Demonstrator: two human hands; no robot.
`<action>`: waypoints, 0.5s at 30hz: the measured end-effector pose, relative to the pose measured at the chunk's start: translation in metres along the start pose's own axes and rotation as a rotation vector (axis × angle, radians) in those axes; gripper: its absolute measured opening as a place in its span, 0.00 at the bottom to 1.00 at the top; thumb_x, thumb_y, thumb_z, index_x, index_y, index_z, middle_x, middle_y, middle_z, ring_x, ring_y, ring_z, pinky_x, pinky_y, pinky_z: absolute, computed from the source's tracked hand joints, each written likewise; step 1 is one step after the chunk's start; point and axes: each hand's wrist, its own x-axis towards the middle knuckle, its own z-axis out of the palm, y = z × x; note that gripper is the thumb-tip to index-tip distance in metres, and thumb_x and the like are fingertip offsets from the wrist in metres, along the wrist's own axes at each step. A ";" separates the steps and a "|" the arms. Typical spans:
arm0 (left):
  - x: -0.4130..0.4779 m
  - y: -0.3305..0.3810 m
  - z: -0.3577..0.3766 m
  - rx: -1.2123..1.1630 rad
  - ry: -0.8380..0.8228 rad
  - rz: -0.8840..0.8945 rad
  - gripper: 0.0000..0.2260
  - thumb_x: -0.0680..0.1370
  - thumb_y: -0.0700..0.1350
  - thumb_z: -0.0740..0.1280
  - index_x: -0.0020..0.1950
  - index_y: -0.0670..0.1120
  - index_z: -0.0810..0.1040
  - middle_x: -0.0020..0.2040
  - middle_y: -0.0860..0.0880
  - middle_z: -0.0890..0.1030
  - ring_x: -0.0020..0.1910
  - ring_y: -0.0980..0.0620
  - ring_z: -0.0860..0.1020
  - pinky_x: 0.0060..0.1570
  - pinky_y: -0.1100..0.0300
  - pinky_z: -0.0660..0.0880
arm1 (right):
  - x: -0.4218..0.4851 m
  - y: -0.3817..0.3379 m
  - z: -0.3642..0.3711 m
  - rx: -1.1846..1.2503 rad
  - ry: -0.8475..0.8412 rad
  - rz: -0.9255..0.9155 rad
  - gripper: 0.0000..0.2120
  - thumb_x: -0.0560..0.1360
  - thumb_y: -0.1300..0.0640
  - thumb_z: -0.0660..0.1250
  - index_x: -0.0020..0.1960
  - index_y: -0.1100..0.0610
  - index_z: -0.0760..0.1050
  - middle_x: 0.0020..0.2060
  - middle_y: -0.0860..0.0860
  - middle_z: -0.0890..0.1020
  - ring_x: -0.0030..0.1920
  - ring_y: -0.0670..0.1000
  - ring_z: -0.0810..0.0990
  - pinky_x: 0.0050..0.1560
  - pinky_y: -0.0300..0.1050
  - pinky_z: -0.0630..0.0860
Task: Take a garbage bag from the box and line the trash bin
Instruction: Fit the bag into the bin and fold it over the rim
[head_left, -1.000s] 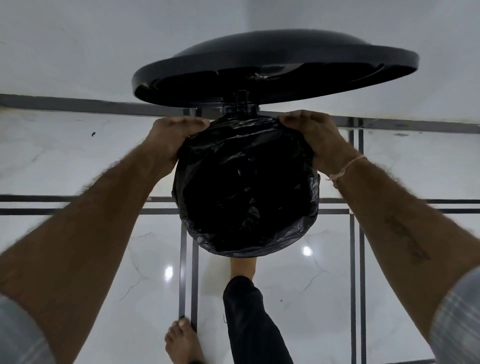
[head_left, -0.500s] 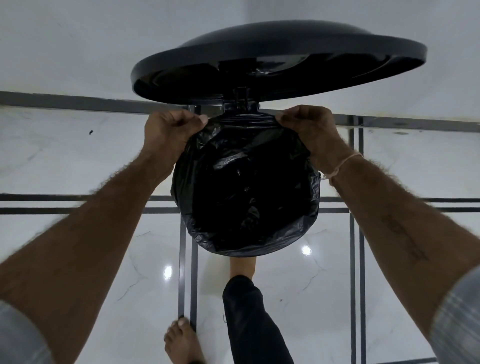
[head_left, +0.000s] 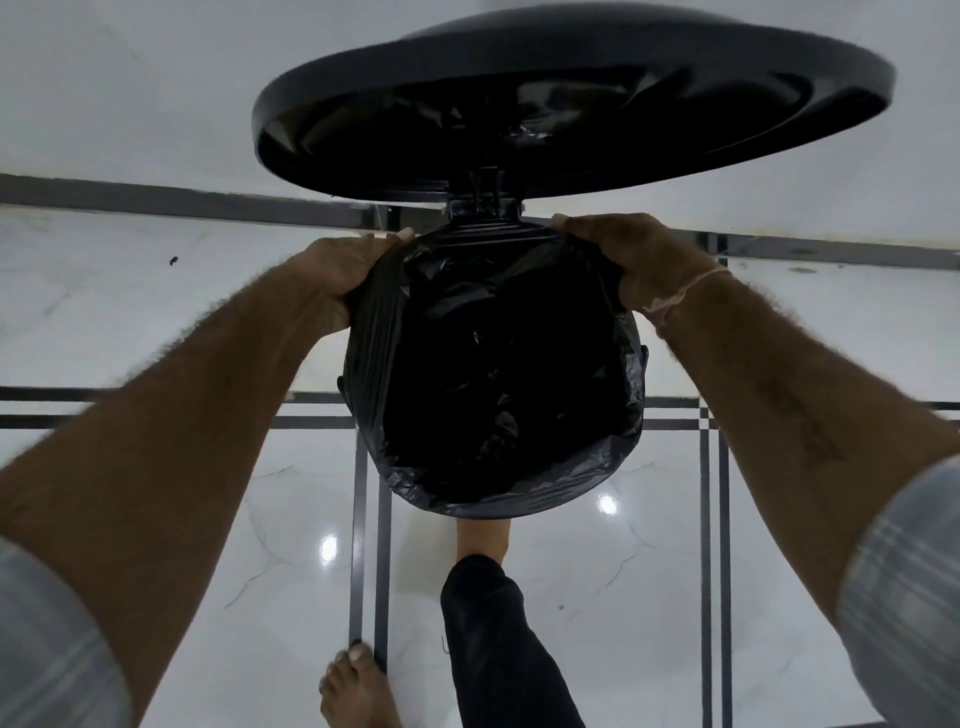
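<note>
Head view looks straight down into the trash bin (head_left: 631, 467), lid (head_left: 571, 104) hinged open at 12 o'clock, probably propped by the foot (head_left: 483, 535) just below the rim at 6 o'clock; the pedal itself is hidden. Black garbage bag (head_left: 493, 374) sits inside the bin, mouth folded over the rim around most of the circle.

Left hand (head_left: 337, 275) at about 10 o'clock of the rim, fingers curled closed over a bunched edge of film, pinching it against the outside of the rim. Right hand (head_left: 623, 254) at about 1 o'clock, fingers wrapped down over the bag edge, closed on it as well; fingertips hidden behind the rim. A thread band (head_left: 685, 291) sits on the right wrist.

Handling judgement: bag is thin plastic, very light, limp, glossy and likely slippery, crinkles and stretches easily, could tear if dragged hard over the hinge bracket (head_left: 485, 208). Best hold is the rolled hem at the mouth, pinched with several layers gathered, not a single layer. Bin itself looks rigid and light, may shift if pulled sideways.

The back edge near the hinge looks like the last part to seat. Box not in view. Second bare foot (head_left: 358, 691) on the marble floor (head_left: 156, 312) at 7 o'clock.
</note>
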 end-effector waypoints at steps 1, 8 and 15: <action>-0.002 -0.002 0.000 -0.019 0.017 0.002 0.11 0.80 0.49 0.71 0.43 0.43 0.81 0.27 0.51 0.82 0.24 0.56 0.80 0.25 0.64 0.77 | -0.001 0.003 -0.002 0.015 0.008 -0.015 0.18 0.73 0.52 0.80 0.55 0.63 0.82 0.44 0.59 0.86 0.36 0.55 0.87 0.44 0.51 0.85; -0.040 -0.044 -0.023 -0.127 -0.011 0.170 0.13 0.80 0.55 0.70 0.46 0.46 0.83 0.39 0.52 0.83 0.37 0.53 0.79 0.34 0.61 0.74 | -0.039 0.056 -0.037 0.085 0.050 -0.084 0.11 0.79 0.46 0.73 0.49 0.54 0.84 0.38 0.44 0.85 0.42 0.47 0.83 0.42 0.42 0.79; -0.040 -0.045 -0.012 -0.226 0.167 0.107 0.14 0.81 0.51 0.70 0.40 0.44 0.82 0.32 0.51 0.84 0.29 0.54 0.82 0.30 0.63 0.78 | -0.032 0.048 -0.030 0.166 0.139 0.106 0.11 0.80 0.46 0.72 0.45 0.53 0.81 0.39 0.47 0.82 0.45 0.52 0.82 0.52 0.51 0.81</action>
